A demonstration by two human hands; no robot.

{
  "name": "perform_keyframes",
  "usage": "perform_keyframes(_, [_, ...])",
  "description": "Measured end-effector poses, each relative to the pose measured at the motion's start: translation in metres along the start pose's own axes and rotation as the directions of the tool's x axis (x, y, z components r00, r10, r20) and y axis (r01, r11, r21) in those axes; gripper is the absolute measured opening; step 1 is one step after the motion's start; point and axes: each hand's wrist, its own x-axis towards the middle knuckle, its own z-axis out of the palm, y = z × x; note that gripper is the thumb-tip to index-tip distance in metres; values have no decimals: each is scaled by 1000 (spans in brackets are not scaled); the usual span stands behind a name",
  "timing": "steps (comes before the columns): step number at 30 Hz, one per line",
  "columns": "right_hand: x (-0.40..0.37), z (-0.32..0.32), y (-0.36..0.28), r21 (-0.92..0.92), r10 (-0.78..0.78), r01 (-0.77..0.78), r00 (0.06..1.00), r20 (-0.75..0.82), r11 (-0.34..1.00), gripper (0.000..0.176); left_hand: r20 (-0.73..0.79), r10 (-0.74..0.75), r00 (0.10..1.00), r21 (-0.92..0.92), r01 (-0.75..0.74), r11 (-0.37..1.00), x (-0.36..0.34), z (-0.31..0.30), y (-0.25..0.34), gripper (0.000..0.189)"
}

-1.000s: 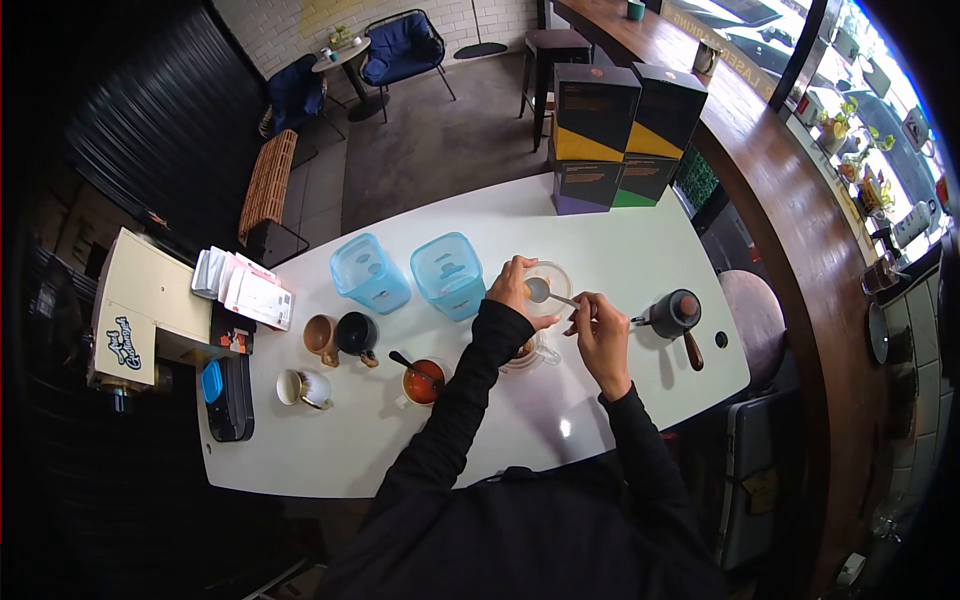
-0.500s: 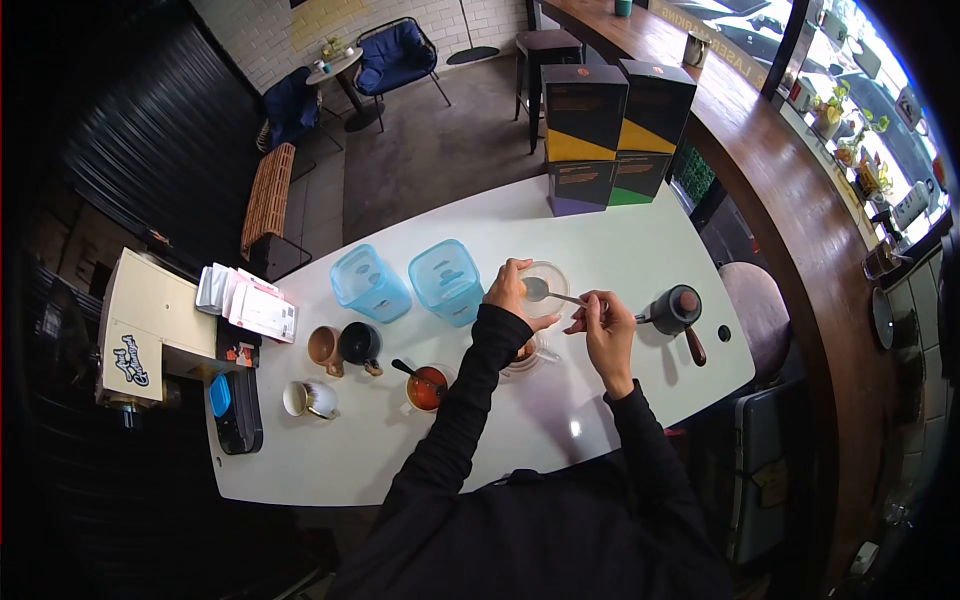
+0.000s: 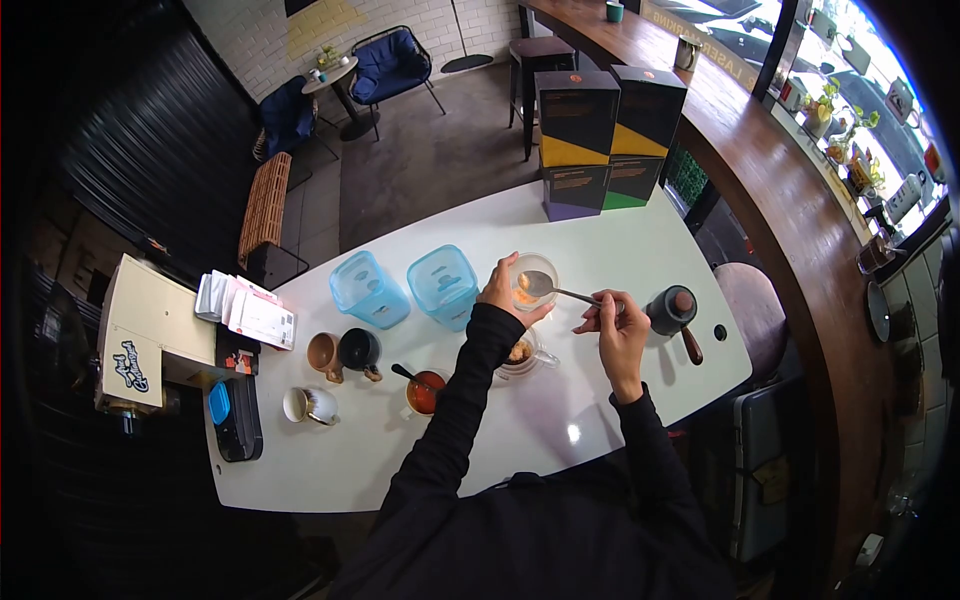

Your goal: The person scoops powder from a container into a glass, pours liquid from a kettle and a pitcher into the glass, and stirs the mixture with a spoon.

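Observation:
My left hand point(image 3: 506, 291) is wrapped round the side of a small clear tub point(image 3: 549, 263) with some orange-beige bits inside. My right hand point(image 3: 620, 325) grips a metal spoon point(image 3: 570, 295) by its handle, and the spoon's bowl is in or just over the tub. Close below the tub stands a clear glass mug point(image 3: 545, 358) holding brownish chunks, partly hidden by my left forearm. Left of that forearm, a cup of red-orange liquid point(image 3: 425, 393) has a dark-handled spoon in it.
Two blue translucent containers point(image 3: 443, 285) stand left of my hands. A brown cup point(image 3: 323, 352), a black cup point(image 3: 358, 347) and a white patterned cup point(image 3: 309, 403) sit further left. A dark pot with a wooden handle point(image 3: 672, 310) is on the right. Black boxes point(image 3: 578, 125) stack at the back.
The tub has tilted, so its contents now show. The spoon's bowl has dipped toward them, and my right hand has shifted slightly right and down.

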Motion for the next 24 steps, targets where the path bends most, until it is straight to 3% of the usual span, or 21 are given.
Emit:
perform_keyframes(9, [7, -5, -7, 43, -54, 54, 999, -9, 998, 29, 36, -42, 999, 5, 41, 999, 9, 4, -12, 105])
perform_keyframes(16, [11, -7, -11, 90, -25, 26, 1000, -12, 996, 30, -33, -37, 999, 48, 39, 998, 12, 11, -15, 108])
perform_keyframes(24, [11, -2, -5, 114, -19, 23, 999, -33, 993, 30, 11, -156, 988, 45, 155, 987, 15, 14, -17, 120])
